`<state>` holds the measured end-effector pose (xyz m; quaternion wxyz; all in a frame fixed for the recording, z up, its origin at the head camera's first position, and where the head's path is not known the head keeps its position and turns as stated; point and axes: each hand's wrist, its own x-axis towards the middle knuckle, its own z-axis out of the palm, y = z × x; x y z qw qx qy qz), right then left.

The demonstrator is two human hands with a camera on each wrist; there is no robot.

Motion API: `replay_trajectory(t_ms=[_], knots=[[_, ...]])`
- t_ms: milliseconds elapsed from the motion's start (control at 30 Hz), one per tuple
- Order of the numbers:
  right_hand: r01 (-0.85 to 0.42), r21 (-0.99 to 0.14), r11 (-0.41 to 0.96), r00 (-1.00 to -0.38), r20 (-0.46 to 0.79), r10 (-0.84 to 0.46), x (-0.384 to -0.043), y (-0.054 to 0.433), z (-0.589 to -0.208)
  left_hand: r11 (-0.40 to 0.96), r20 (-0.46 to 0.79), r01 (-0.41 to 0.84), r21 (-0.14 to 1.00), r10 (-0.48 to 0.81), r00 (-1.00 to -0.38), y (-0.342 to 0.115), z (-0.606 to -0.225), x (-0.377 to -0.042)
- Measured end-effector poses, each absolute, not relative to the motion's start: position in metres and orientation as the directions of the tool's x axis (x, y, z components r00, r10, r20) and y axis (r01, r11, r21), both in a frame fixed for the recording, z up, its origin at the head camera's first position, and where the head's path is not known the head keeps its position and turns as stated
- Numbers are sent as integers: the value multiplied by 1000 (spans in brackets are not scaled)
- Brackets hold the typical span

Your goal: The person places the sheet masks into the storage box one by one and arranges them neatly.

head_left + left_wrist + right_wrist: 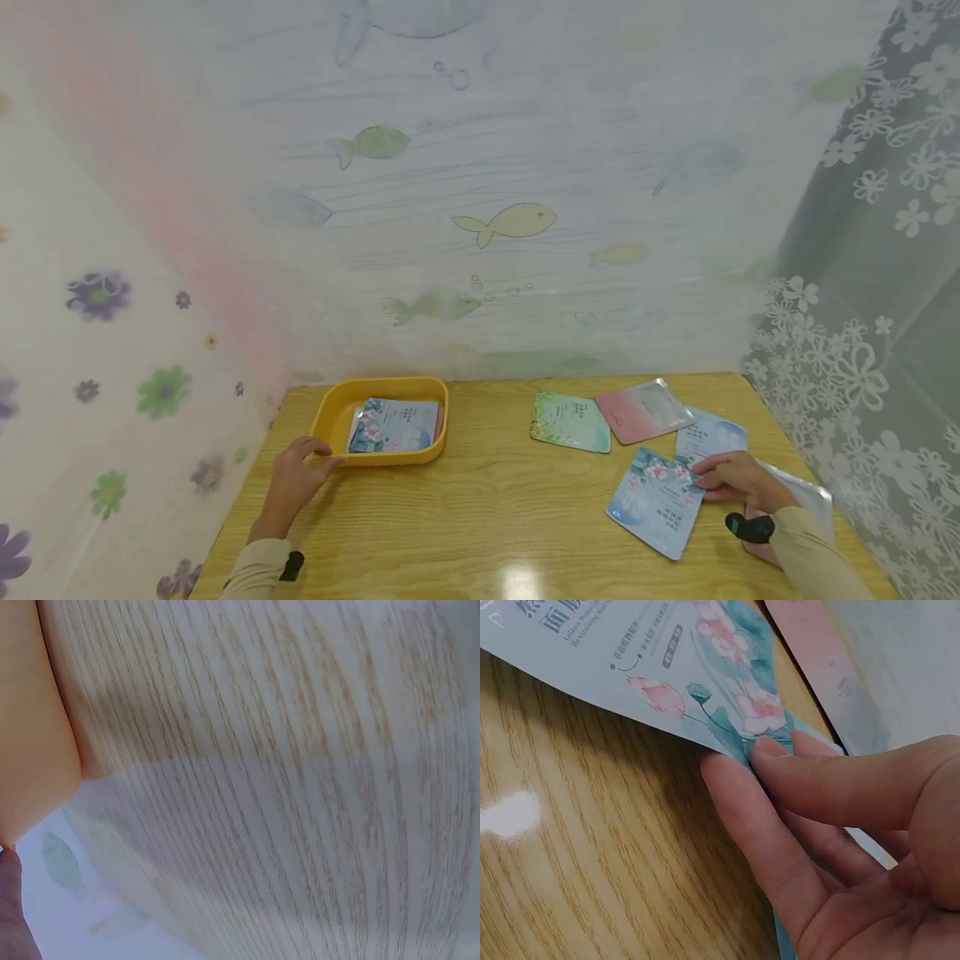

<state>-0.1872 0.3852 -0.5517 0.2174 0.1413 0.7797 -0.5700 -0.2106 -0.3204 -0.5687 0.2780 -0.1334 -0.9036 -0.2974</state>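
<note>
Pale blue and printed with pink lotus flowers, a flat rectangular sachet (656, 504) is pinched near its far right corner between the thumb and fingers of the right hand (742, 479). From these fingers its body is extended leftward and toward the near side of the yellowish wood-grain table (480, 517); it is slanted to the table's edges, and because of foreshortening its long axis cannot be told for certain. In the right wrist view a shadow is cast beneath the gripped edge, by which a slight lift there is suggested. Well apart, to the left and somewhat farther off, a yellow-orange rounded rectangular tray (446, 417) is held at its near left corner by the left hand (296, 479), with the rim gripped between thumb and fingers. Inside the tray, a similar blue floral sachet (397, 425) is seen on top of others. Just beyond the right hand's sachet, a second pale-blue sachet (712, 433) is partly covered, with a pink-and-silver sachet (645, 411) and a green leaf-printed sachet (572, 422) laid farther left. Beneath the right forearm, another pink-and-silver packet (813, 500) is partly hidden.
</note>
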Motion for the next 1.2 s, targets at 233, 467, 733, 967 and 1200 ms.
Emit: replay_trajectory(t_ms=[233, 467, 733, 967, 1200], knots=[[493, -820, 291, -852, -523, -30, -187, 382, -549, 792, 581, 395, 466, 62, -812, -321, -569, -209], [462, -832, 306, -858, -507, -85, -185, 381, -549, 784, 563, 382, 489, 50, -825, -322, -570, -208], [479, -836, 267, -856, -513, -73, -185, 373, -543, 783, 566, 385, 488, 52, -822, -321, -567, -207], [484, -863, 145, -859, -500, -108, -185, 371, -540, 783, 570, 388, 487, 52, -820, -322, -569, -208], [483, -869, 103, -856, -494, -152, -183, 367, -532, 775, 570, 385, 501, 40, -821, -322, -567, -206]])
